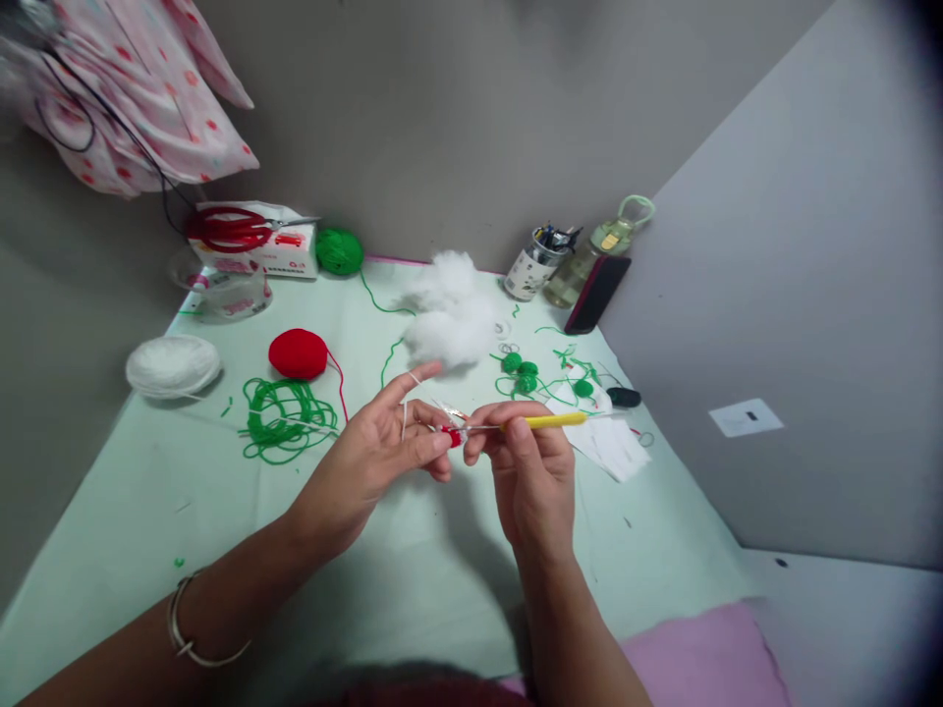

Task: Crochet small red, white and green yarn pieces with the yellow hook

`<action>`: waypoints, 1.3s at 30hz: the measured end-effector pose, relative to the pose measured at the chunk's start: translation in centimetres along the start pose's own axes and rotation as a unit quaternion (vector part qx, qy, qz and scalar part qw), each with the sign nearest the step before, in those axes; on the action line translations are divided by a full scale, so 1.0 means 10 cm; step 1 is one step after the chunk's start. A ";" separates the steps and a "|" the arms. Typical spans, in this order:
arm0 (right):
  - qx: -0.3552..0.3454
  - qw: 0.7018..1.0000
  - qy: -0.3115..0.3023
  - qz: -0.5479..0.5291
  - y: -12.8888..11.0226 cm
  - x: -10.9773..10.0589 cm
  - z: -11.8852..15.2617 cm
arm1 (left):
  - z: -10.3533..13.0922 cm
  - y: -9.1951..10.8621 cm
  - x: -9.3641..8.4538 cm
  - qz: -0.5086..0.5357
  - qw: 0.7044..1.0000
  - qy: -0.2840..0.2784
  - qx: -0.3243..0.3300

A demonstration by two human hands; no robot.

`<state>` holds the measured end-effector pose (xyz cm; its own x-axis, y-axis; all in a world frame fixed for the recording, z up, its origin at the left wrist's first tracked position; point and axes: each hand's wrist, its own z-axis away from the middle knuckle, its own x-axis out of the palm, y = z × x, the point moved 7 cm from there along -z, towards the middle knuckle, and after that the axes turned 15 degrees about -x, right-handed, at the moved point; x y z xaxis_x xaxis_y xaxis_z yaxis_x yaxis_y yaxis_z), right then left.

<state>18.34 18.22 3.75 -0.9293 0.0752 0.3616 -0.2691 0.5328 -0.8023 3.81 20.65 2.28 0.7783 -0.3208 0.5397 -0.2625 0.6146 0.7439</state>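
Observation:
Between thumb and fingers, my left hand (pixel 375 442) pinches a small red and white crocheted piece (pixel 454 435). A strand of white yarn (pixel 405 412) runs around its raised index finger. My right hand (pixel 536 471) grips a crochet hook (pixel 552 421) by its yellow handle, and the metal shaft points left and meets the crocheted piece. The hook's tip is too small to make out. Behind my left hand lie a red yarn ball (pixel 298 353), a white yarn ball (pixel 173 366) and a loose tangle of green yarn (pixel 284 420).
White stuffing (pixel 453 314) lies beyond my hands. Farther back are a green yarn ball (pixel 340 252), red scissors (pixel 232 229) on a box, a pen holder (pixel 534 267), a bottle (pixel 579 270) and a phone (pixel 597 295). Small green balls (pixel 526 377) and papers (pixel 615 447) sit at the right.

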 end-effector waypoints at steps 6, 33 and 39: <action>-0.062 0.993 -0.042 0.095 -0.14 0.01 0.02 | 0.01 0.01 -0.02 -0.031 0.999 0.028 0.021; -0.305 0.845 -0.150 0.414 -0.35 0.23 0.23 | 0.02 -0.12 0.03 0.044 0.996 0.005 -0.072; -0.131 0.976 -0.033 0.168 -0.21 0.06 0.00 | 0.02 -0.04 0.01 0.047 0.997 0.002 -0.054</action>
<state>18.33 17.13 5.67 -0.9704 0.2338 0.0600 0.1208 0.6854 -0.7181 3.83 20.24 2.14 0.7551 -0.2554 0.6039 -0.2715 0.7165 0.6426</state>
